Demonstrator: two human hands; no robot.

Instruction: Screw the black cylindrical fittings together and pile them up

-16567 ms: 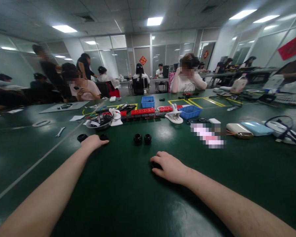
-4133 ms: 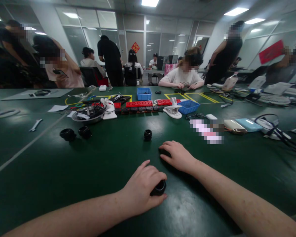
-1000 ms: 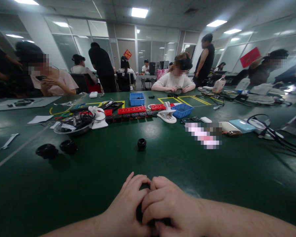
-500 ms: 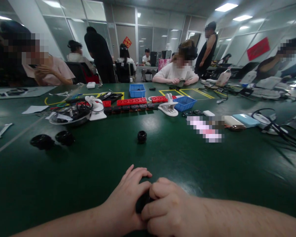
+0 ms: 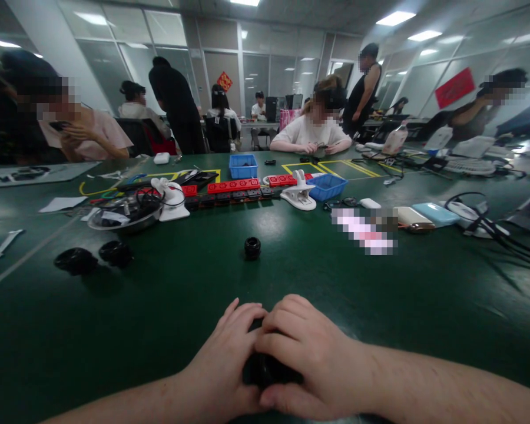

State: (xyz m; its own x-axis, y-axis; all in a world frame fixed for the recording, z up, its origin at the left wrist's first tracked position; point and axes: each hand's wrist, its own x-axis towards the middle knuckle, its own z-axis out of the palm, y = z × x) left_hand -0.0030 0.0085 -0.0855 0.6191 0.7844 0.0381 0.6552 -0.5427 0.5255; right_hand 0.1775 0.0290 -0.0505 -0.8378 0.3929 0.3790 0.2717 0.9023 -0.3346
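Note:
Near the front edge of the green table [image 5: 194, 277], a glossy black ridged part [image 5: 276, 370] sits between my two hands and is mostly covered by them. My left hand [image 5: 229, 353] curls round its left side, thumb and fingers bent against it. From the right, my right hand [image 5: 307, 356] wraps over it, fingers across the top and thumb below. A smaller black ring-shaped part [image 5: 252, 248] stands on the table ahead of my hands. Two similar black round parts, one [image 5: 76, 260] larger and one [image 5: 115, 253] beside it, lie at the left.
Across the middle run red and black socket strips [image 5: 233, 186]. A metal bowl of cables [image 5: 123, 221], a white clamp stand [image 5: 298, 197] and a blue bin [image 5: 327, 187] stand near them. A wrench [image 5: 6, 244] lies far left. Opposite sits a person [image 5: 311, 132] with hands on the table.
My right hand has opened from a tight fist-like grip into a wider one, fingers now higher over the black part. More of the part shows. My left hand stays about where it was.

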